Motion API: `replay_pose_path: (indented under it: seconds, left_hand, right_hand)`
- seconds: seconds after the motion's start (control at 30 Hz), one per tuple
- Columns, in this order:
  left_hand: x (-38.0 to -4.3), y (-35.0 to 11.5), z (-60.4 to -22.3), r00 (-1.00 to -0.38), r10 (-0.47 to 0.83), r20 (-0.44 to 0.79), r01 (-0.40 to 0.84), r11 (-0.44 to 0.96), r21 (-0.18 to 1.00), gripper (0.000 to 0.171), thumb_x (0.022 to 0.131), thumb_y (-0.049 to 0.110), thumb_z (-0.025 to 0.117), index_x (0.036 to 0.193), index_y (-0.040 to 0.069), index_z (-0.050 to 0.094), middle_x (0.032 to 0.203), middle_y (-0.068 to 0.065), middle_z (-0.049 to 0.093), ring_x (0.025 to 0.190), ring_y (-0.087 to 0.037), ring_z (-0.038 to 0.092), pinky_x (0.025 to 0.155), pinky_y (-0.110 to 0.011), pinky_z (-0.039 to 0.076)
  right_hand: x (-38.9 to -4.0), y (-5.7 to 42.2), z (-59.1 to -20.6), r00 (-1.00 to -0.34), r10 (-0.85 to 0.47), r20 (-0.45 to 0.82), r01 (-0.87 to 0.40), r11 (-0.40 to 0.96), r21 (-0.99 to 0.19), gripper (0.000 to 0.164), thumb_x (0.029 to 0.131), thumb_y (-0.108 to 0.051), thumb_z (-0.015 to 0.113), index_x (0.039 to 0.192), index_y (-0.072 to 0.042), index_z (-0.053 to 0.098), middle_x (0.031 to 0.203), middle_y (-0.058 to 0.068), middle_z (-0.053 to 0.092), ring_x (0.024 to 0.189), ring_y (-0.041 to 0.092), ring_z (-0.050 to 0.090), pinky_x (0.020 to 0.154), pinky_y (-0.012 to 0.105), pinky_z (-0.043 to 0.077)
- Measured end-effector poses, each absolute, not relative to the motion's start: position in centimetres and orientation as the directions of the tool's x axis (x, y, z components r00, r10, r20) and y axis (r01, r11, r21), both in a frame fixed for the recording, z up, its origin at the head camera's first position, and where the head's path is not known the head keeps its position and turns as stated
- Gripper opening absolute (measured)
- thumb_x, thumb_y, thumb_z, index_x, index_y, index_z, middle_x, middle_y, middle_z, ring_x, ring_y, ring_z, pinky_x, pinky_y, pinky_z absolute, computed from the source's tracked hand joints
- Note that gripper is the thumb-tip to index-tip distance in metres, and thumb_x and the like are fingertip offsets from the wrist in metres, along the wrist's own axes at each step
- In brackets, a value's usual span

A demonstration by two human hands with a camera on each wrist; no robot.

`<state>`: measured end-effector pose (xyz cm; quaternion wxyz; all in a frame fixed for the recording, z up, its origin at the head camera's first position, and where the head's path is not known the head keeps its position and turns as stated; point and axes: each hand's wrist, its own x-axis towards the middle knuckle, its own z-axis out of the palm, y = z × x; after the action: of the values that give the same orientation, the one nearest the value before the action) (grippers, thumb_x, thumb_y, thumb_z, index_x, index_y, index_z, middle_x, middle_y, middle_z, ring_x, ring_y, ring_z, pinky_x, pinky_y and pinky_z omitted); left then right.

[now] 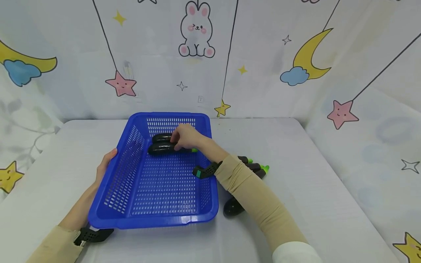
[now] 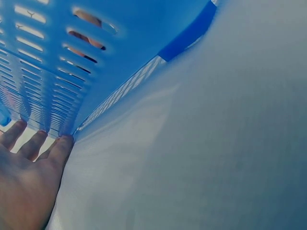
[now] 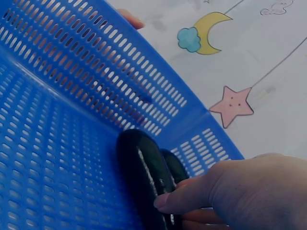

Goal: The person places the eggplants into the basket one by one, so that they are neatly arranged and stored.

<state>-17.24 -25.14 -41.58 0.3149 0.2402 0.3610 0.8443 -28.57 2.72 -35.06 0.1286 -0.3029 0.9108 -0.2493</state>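
Note:
In the head view a blue plastic basket [image 1: 164, 221] with slotted walls stands on the white table. Two dark eggplants lie side by side at its far end. The nearer eggplant [image 1: 159, 148] has a green stem end pointing right; part of the farther eggplant [image 1: 161, 138] is behind my right hand [image 1: 188, 137]. That hand pinches the nearer eggplant [image 3: 139, 167], thumb on its near side and fingers mostly hidden behind it in the right wrist view. My left hand [image 1: 104, 166] rests against the basket's outer left wall, its fingers [image 2: 60, 151] extended along the slots in the left wrist view.
Right of the basket, several more eggplants [image 1: 254, 167] with green stem ends lie on the table, partly covered by my right forearm. Another dark rounded end [image 1: 232, 207] shows nearer. A patterned cloth [image 1: 256, 47] hangs behind the table [image 1: 315, 190].

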Motion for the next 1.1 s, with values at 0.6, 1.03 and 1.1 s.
replay_pose_path:
  seconds: [0.6,1.03,1.1]
  left_hand:
    - [-17.18,-25.39,-41.56,-0.708,0.693,0.133,-0.354,-0.513,0.782,0.057,0.104,0.046,0.012,0.139,0.020,0.048,0.117,-0.003,0.065,0.103,-0.014,0.065,0.084,-0.027,0.057]
    - [-17.33,-25.32,-41.86,-0.708,0.688,0.160,-0.355,-0.543,0.761,0.057,0.105,0.043,0.011,0.139,0.018,0.049,0.118,-0.005,0.066,0.103,-0.016,0.066,0.084,-0.027,0.057]
    - [-17.36,-25.35,-41.89,-0.702,0.693,0.162,-0.359,-0.542,0.760,0.057,0.105,0.043,0.011,0.140,0.019,0.048,0.119,-0.004,0.065,0.105,-0.016,0.065,0.085,-0.027,0.057]
  right_hand:
    - [-28.56,2.73,-34.99,-0.800,-0.596,-0.069,-0.474,0.697,-0.538,0.024,0.083,-0.007,0.081,0.106,-0.006,0.076,0.102,0.006,0.075,0.094,0.016,0.067,0.087,0.027,0.053]
    - [-28.58,2.77,-35.22,-0.785,-0.616,-0.063,-0.476,0.665,-0.575,0.024,0.084,-0.007,0.080,0.107,-0.005,0.075,0.102,0.006,0.075,0.093,0.014,0.067,0.086,0.026,0.052]
    - [-28.60,2.75,-35.22,-0.784,-0.618,-0.064,-0.477,0.664,-0.576,0.024,0.083,-0.007,0.081,0.106,-0.005,0.075,0.101,0.006,0.075,0.093,0.014,0.067,0.085,0.025,0.052]
